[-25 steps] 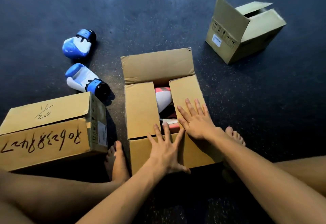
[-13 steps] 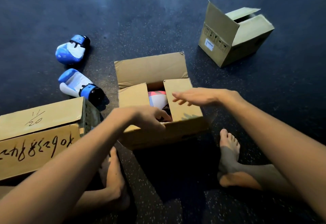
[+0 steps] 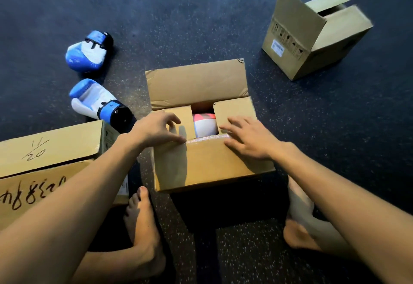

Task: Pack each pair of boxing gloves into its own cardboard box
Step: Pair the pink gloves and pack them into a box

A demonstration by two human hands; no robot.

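A cardboard box (image 3: 207, 163) sits in front of me with its far flap (image 3: 196, 84) standing open and its two side flaps folded in. A pink and white boxing glove (image 3: 204, 125) shows through the gap between them. The near flap lies over the front of the opening. My left hand (image 3: 158, 129) touches the left side flap with bent fingers, thumb on the near flap's edge. My right hand (image 3: 248, 137) rests flat, fingers spread, across the right side flap and the near flap. Two blue and white boxing gloves (image 3: 86, 53) (image 3: 98, 102) lie on the floor to the left.
A closed cardboard box (image 3: 51, 149) with handwriting stands at my left, touching my left forearm. Another cardboard box (image 3: 312, 35) with its flaps partly open sits at the far right. My bare feet (image 3: 143, 227) rest on the dark speckled floor (image 3: 335, 127) either side of the middle box.
The near flap has come up and over the opening. My left hand let go of it and moved onto the left side flap; my right hand came down flat onto the flaps.
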